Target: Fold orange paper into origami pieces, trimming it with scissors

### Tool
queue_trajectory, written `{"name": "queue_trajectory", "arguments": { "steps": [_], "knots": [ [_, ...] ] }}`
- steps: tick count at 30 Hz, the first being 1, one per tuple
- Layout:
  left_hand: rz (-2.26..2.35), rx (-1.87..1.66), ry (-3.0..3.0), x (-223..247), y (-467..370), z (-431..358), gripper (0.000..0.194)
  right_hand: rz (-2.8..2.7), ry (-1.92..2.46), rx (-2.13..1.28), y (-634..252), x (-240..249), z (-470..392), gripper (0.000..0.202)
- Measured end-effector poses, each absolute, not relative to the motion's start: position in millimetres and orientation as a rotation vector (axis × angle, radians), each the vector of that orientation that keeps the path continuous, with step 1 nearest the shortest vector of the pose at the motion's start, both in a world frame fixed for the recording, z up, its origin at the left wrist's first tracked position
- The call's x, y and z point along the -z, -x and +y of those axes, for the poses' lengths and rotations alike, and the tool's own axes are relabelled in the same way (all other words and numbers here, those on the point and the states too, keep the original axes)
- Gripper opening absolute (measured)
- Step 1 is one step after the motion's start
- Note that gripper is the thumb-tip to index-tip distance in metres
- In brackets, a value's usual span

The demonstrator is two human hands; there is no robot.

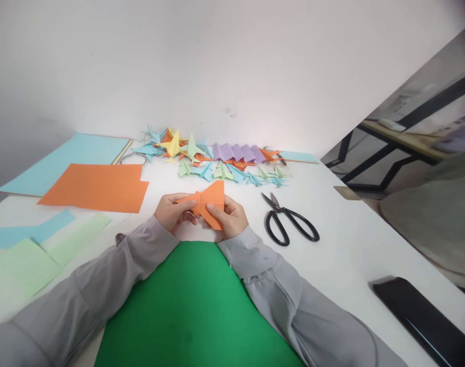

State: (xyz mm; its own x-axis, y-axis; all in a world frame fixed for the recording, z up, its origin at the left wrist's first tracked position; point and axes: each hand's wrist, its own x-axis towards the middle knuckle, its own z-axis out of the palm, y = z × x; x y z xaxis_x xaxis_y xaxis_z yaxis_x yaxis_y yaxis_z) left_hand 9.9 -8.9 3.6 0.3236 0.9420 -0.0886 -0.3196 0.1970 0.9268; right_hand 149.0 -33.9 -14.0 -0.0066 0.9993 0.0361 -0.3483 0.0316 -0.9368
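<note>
A folded piece of orange paper (214, 201) is held between both hands, just above the far edge of a green sheet (198, 300). My left hand (174, 210) pinches its narrow left part, thumb on top. On the wider right part, my right hand (232, 216) presses with the thumb while its fingers go behind the paper. Black-handled scissors (289, 219) lie partly open to the right of my right hand. Beyond the hands sit folded paper stars (173, 145) and a pleated purple strip (238, 153).
Orange sheets (97, 187) and a large light-blue sheet (64, 158) lie at the left, with green scraps (29, 265) nearer. A black case (427, 318) rests at the right front. Part of a person (435, 214) shows beyond the table's right edge.
</note>
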Motion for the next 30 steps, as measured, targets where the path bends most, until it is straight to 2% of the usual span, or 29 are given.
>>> {"name": "queue_trajectory", "arguments": {
  "steps": [9,16,21,28,30],
  "knots": [
    [0.784,-0.992,-0.965,-1.1,-9.8,-7.2,0.033,-0.994,0.904,-1.305,-151.1,16.6,-31.2,0.028],
    [0.854,-1.031,-0.927,-3.6,-10.2,-7.6,0.028,-0.968,0.892,-1.319,-151.1,15.1,-31.9,0.029],
    [0.827,-1.054,-0.943,-3.8,-11.2,-7.9,0.022,-0.919,0.919,-1.334,-151.9,14.8,-31.3,0.022],
    [0.696,-1.078,-1.073,-0.4,-9.6,-7.4,0.05,-0.794,0.9,-1.408,-154.2,14.4,-26.9,0.014],
    [0.689,-1.095,-1.122,-1.9,-9.5,-7.7,0.05,-0.782,0.894,-1.431,-154.7,13.2,-27.0,0.011]
  ]
}}
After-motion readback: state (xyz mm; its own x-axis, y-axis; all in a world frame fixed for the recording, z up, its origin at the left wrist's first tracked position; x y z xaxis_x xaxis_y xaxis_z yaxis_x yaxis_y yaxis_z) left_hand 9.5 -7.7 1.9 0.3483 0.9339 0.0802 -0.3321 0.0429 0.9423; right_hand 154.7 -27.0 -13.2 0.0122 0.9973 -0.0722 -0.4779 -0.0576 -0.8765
